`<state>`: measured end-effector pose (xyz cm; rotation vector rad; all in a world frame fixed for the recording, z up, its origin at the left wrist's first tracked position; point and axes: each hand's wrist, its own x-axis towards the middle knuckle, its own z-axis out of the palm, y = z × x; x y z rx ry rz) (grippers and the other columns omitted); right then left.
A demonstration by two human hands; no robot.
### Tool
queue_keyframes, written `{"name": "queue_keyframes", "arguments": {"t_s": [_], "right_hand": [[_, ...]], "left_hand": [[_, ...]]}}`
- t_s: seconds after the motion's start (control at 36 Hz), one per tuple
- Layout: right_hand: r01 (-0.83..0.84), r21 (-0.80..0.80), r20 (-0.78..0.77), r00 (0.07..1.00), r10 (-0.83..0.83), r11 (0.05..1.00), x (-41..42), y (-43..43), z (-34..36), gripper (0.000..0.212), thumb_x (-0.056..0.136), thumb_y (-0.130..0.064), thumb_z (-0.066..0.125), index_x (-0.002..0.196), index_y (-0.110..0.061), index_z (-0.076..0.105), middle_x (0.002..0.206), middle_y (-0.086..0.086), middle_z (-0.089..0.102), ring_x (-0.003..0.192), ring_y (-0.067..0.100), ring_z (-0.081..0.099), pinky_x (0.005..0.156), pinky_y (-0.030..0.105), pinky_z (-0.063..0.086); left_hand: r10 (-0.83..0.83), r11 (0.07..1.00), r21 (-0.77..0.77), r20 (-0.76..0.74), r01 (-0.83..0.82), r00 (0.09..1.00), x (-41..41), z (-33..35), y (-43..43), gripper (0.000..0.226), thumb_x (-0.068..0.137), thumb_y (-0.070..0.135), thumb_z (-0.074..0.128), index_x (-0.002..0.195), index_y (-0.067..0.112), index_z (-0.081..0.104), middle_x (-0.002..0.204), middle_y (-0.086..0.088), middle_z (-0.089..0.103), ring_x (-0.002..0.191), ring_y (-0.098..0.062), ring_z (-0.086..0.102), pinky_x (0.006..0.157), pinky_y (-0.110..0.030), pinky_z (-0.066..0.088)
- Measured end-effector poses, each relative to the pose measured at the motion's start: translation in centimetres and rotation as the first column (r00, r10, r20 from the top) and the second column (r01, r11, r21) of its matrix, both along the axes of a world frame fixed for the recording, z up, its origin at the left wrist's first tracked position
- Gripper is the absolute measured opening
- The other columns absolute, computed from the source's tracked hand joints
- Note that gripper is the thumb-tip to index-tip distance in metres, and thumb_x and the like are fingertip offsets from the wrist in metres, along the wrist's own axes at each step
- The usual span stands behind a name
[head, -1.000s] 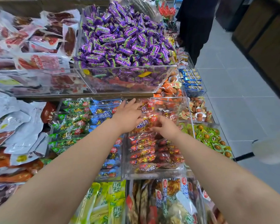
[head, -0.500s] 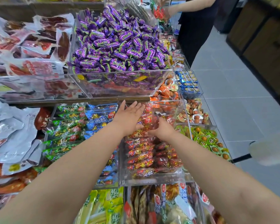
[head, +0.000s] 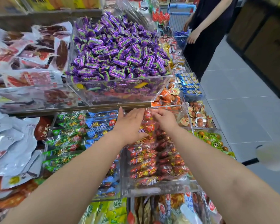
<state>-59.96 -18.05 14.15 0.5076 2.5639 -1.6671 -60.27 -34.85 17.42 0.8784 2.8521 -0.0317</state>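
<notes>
My left hand [head: 129,125] lies palm down, fingers straight, on the back rows of red snack packets [head: 144,160] in a clear acrylic bin [head: 160,187]. My right hand [head: 165,120] rests beside it on the same packets, fingers stretched loosely to the left. One red packet [head: 148,126] shows between the two hands, touched by both. No curled grip is visible on either hand. Both forearms reach in from the bottom of the view.
Blue packets [head: 102,122] and green packets [head: 66,143] fill bins to the left. A raised bin of purple candies [head: 118,50] overhangs just behind my hands. Egg snacks [head: 199,116] lie to the right. A person in dark clothes [head: 207,29] stands in the tiled aisle.
Both hands have slid farther back along the red packets, toward the shelf edge. My right hand's fingers, earlier buried among the packets, now lie on top. The view tilted up slightly.
</notes>
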Motion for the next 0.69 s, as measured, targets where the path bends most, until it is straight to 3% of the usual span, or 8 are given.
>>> {"name": "queue_keyframes", "arguments": {"t_s": [0.11,0.14,0.19,0.25,0.39,0.47,0.53,0.69], "right_hand": [[0.071,-0.19,0.022,0.997,-0.068,0.979,-0.4,0.0,-0.4,0.022,0.092,-0.02,0.059,0.111,-0.014,0.07,0.11,0.002,0.069,0.074,-0.004,0.06,0.066,0.012,0.048],[0.088,-0.264,0.079,0.994,-0.069,0.961,-0.4,0.0,-0.5,0.025,0.091,-0.02,0.06,0.114,-0.015,0.068,0.115,0.002,0.067,0.078,-0.004,0.059,0.067,0.011,0.048],[0.123,-0.368,0.191,0.98,-0.055,0.922,-0.1,0.2,-0.6,0.028,0.09,-0.021,0.061,0.117,-0.015,0.065,0.122,0.003,0.064,0.102,0.012,0.06,0.092,0.03,0.048],[0.16,-0.412,0.211,0.974,-0.077,0.897,0.2,0.5,-0.6,0.025,0.09,-0.013,0.059,0.114,-0.013,0.065,0.117,0.006,0.065,0.108,0.021,0.06,0.1,0.039,0.045],[0.136,-0.264,0.168,0.981,-0.093,0.955,2.3,0.5,-0.9,0.027,0.091,-0.007,0.05,0.113,-0.019,0.062,0.103,-0.008,0.063,0.094,0.009,0.059,0.072,0.018,0.046],[0.123,-0.212,0.139,0.986,-0.095,0.969,3.8,0.3,-0.6,0.024,0.092,-0.008,0.049,0.11,-0.018,0.062,0.109,-0.005,0.062,0.101,0.014,0.058,0.087,0.028,0.047],[0.157,-0.176,0.129,0.982,-0.135,0.972,4.8,0.5,-0.3,0.02,0.092,-0.011,0.05,0.106,-0.017,0.063,0.105,-0.004,0.063,0.097,0.015,0.057,0.088,0.031,0.047],[0.184,-0.212,0.102,0.981,-0.166,0.96,8.8,1.3,0.9,0.019,0.092,-0.013,0.057,0.109,-0.012,0.065,0.114,0.003,0.064,0.103,0.02,0.059,0.095,0.037,0.048]], "left_hand": [[-0.042,0.991,-0.126,-0.04,0.037,0.998,0.0,-0.4,0.5,0.09,0.091,0.062,0.043,0.154,0.018,-0.003,0.163,0.0,-0.001,0.15,-0.02,0.002,0.114,-0.058,-0.01],[-0.046,0.99,-0.135,-0.033,0.041,0.998,-0.1,-0.5,0.5,0.088,0.092,0.062,0.042,0.154,0.019,-0.002,0.163,0.0,-0.001,0.149,-0.021,0.002,0.114,-0.058,-0.009],[-0.042,0.99,-0.133,-0.031,0.038,0.999,-0.3,-0.8,0.4,0.085,0.092,0.061,0.042,0.154,0.021,0.002,0.163,0.001,0.002,0.148,-0.026,0.006,0.116,-0.056,-0.005],[-0.03,0.991,-0.134,-0.05,0.023,0.998,-0.4,-1.1,0.2,0.084,0.091,0.063,0.041,0.154,0.022,0.003,0.161,0.0,0.007,0.146,-0.03,0.009,0.117,-0.054,-0.001],[-0.031,0.963,-0.269,-0.137,-0.007,0.99,-0.7,-2.1,0.4,0.088,0.09,0.071,0.028,0.153,0.021,-0.008,0.158,-0.002,0.006,0.142,-0.033,0.011,0.114,-0.057,0.003],[-0.034,0.938,-0.345,-0.14,-0.017,0.989,-0.8,-2.1,0.6,0.091,0.089,0.074,0.022,0.152,0.02,-0.013,0.159,-0.002,0.003,0.141,-0.033,0.009,0.113,-0.058,0.005],[-0.041,0.937,-0.351,-0.12,-0.004,0.992,-0.7,-1.8,0.5,0.091,0.089,0.074,0.021,0.152,0.018,-0.012,0.159,-0.002,0.002,0.143,-0.033,0.008,0.114,-0.057,0.004],[0.025,0.982,-0.184,-0.11,-0.046,0.994,0.7,0.7,0.5,0.088,0.09,0.061,0.037,0.154,0.013,0.0,0.16,-0.009,0.004,0.146,-0.032,0.002,0.116,-0.054,-0.005]]}}
